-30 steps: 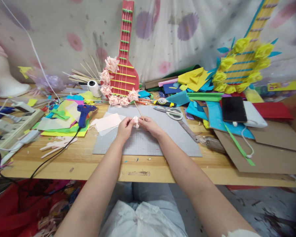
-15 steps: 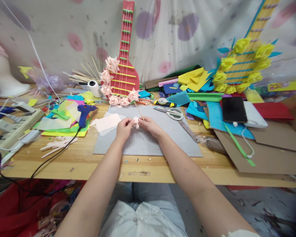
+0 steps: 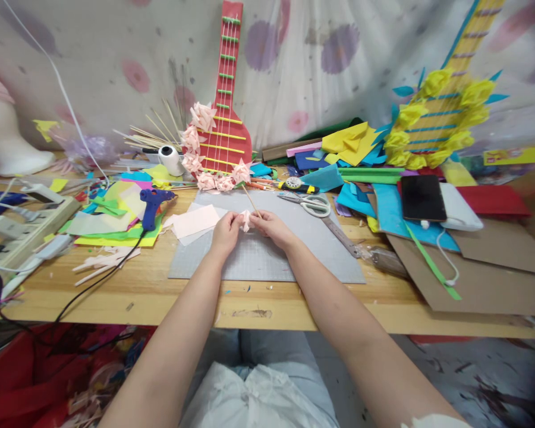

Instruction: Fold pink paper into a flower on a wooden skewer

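Over the grey cutting mat (image 3: pixel 258 264), a small pink folded paper piece (image 3: pixel 246 220) sits between my two hands. My left hand (image 3: pixel 226 233) pinches its left side with closed fingers. My right hand (image 3: pixel 271 227) is closed at its right side and also grips a thin wooden stick (image 3: pixel 251 199), which slants up and to the left. Pink paper sheets (image 3: pixel 196 222) lie on the mat just left of my hands. Behind stands a red paper lute (image 3: pixel 225 134) with pink paper flowers along its lower left edge.
A blue glue gun (image 3: pixel 150 208) rests on coloured paper at the left, its black cord running to the power strip (image 3: pixel 40 229). Scissors (image 3: pixel 314 205) and a metal ruler (image 3: pixel 341 236) lie right of my hands. Further right are a phone (image 3: pixel 423 197) and cardboard (image 3: pixel 432 285).
The pink paper piece and my fingers have shifted very slightly. Both hands keep their hold, and everything around them is unchanged.
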A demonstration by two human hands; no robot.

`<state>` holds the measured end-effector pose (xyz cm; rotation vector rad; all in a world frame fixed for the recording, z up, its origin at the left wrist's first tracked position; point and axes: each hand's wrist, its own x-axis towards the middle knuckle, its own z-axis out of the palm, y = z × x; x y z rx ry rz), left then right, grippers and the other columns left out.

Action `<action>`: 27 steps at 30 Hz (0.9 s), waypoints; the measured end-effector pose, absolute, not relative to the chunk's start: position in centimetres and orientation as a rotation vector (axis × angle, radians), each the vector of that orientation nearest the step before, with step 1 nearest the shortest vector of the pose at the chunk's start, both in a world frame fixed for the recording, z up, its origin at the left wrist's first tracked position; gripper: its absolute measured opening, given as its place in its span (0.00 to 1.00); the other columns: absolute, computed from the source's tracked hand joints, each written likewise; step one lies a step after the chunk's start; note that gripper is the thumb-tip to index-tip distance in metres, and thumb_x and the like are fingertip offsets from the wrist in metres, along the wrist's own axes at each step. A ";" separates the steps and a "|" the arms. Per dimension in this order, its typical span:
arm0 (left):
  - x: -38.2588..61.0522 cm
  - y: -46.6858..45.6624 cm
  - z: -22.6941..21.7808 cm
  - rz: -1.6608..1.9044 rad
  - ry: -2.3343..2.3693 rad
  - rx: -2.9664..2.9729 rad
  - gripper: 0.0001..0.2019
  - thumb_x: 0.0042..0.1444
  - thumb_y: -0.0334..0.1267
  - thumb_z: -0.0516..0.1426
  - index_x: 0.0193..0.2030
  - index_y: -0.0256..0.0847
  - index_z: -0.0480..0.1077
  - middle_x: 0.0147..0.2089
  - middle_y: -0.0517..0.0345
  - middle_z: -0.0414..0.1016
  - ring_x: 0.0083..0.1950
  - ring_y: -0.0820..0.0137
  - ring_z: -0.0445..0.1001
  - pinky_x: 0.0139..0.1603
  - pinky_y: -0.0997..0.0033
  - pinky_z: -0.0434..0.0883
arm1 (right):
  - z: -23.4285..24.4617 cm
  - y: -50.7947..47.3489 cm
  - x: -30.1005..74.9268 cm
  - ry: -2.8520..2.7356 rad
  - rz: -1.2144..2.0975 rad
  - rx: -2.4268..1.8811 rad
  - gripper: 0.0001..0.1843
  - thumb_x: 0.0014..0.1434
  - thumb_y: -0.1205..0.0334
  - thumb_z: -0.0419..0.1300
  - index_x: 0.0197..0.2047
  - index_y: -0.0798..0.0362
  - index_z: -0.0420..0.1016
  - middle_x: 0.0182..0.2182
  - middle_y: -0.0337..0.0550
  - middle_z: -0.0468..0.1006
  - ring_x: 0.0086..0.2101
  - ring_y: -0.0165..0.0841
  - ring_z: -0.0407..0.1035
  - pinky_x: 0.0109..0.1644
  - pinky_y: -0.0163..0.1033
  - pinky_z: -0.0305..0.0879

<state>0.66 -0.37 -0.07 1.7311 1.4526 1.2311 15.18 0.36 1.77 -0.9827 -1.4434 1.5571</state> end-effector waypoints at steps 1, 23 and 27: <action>0.6 -0.3 -0.1 1.234 1.451 1.729 0.13 0.54 0.45 0.47 0.28 0.39 0.64 0.25 0.62 0.68 0.28 0.74 0.64 0.31 0.74 0.60 | 1.8 0.3 15.2 -1.443 1.558 -0.984 0.17 0.46 0.49 0.58 0.26 0.53 0.59 0.15 0.28 0.53 0.16 0.19 0.42 0.19 0.31 0.36; 0.6 -0.2 -0.3 1.284 1.412 1.681 0.12 0.53 0.45 0.48 0.29 0.39 0.65 0.25 0.62 0.68 0.28 0.74 0.65 0.31 0.74 0.61 | 1.9 0.2 14.5 -1.353 1.492 -1.076 0.12 0.46 0.54 0.57 0.28 0.54 0.62 0.16 0.29 0.58 0.18 0.20 0.49 0.21 0.30 0.42; 0.7 -0.2 -0.3 1.364 1.422 1.650 0.11 0.54 0.45 0.48 0.33 0.40 0.65 0.27 0.61 0.67 0.29 0.74 0.65 0.29 0.75 0.62 | 1.9 0.2 14.5 -1.323 1.459 -1.078 0.14 0.43 0.54 0.59 0.29 0.54 0.62 0.16 0.30 0.61 0.18 0.21 0.52 0.21 0.29 0.44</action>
